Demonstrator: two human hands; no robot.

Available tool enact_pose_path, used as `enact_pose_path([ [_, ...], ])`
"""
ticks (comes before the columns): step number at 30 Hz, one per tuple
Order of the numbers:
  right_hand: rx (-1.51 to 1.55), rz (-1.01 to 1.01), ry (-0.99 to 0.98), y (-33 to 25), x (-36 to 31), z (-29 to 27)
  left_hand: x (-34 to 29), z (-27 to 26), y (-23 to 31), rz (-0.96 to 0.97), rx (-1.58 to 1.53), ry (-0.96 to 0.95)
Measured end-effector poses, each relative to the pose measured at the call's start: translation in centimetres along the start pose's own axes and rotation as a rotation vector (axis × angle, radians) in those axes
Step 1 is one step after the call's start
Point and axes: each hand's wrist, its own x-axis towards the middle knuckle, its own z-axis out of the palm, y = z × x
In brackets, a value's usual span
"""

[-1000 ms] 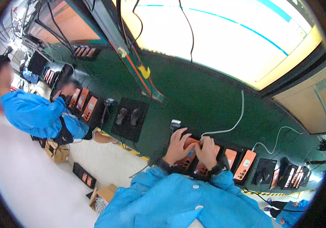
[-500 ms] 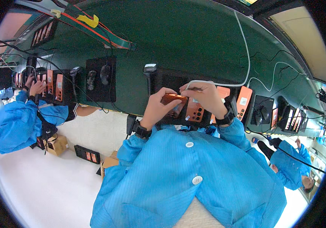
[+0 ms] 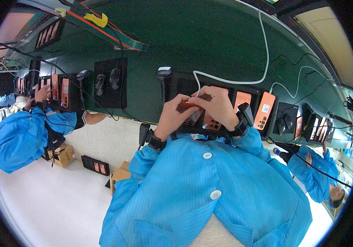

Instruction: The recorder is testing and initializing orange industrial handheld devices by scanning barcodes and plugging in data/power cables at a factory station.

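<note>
My left hand [image 3: 172, 115] is wrapped round an orange phone [image 3: 186, 106], tilted up over the black tray. My right hand [image 3: 220, 108] pinches the end of a white cable [image 3: 230, 82] against the phone's upper edge. Whether the plug sits inside the port is hidden by my fingers. Below my right hand lies another orange phone [image 3: 212, 122] with several camera lenses. Farther right on the tray are a second orange phone [image 3: 243, 100] and a third orange phone [image 3: 265, 108], the latter bearing a white label.
A black handheld scanner [image 3: 164, 75] stands left of the tray. A dark mat [image 3: 109, 87] with a mouse lies farther left; another dark mat [image 3: 287, 115] is right. Co-workers in blue, one on the left [image 3: 18, 138] and one on the right [image 3: 314, 173], are at the green bench [image 3: 209, 45].
My right hand has moved left and down, bringing the cable end to the phone's edge. The cable now loops up to the left above the hand. The phone is tilted more.
</note>
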Motion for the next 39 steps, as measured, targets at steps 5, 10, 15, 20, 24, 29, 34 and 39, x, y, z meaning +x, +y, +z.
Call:
enact_pose_path([
  [5, -0.049, -0.019, -0.019, 0.4, 0.0, 0.1, 0.0, 0.2, 0.4, 0.055, 0.039, 0.04],
  [10, -0.122, -0.049, -0.006, 0.7, 0.9, 0.3, 0.3, 0.2, 0.0, 0.059, 0.036, 0.043],
  [15, -0.154, 0.011, -0.004, 0.1, 1.3, 0.1, 0.7, 0.7, -1.0, 0.041, 0.015, 0.048],
  [20, -0.033, -0.1, 0.205, 4.9, 0.6, -0.1, 1.7, 0.9, -2.1, 0.046, 0.06, 0.083],
  [24, 0.248, -0.003, 0.093, 1.7, -3.2, -4.1, 4.6, 1.1, -3.8, 0.132, 0.003, 0.205],
  [29, 0.393, -0.625, -0.331, -10.3, -9.9, -8.4, 7.1, 2.0, -2.3, 0.422, 0.47, 0.344],
  [34, 0.576, -0.939, -0.383, -15.4, -15.8, -8.6, 3.2, 2.9, -6.2, 0.366, 0.659, 0.501],
  [39, 0.652, -1.077, -0.077, -16.4, -21.2, -7.8, -2.6, 4.5, -9.5, 0.244, 0.651, 0.508],
])
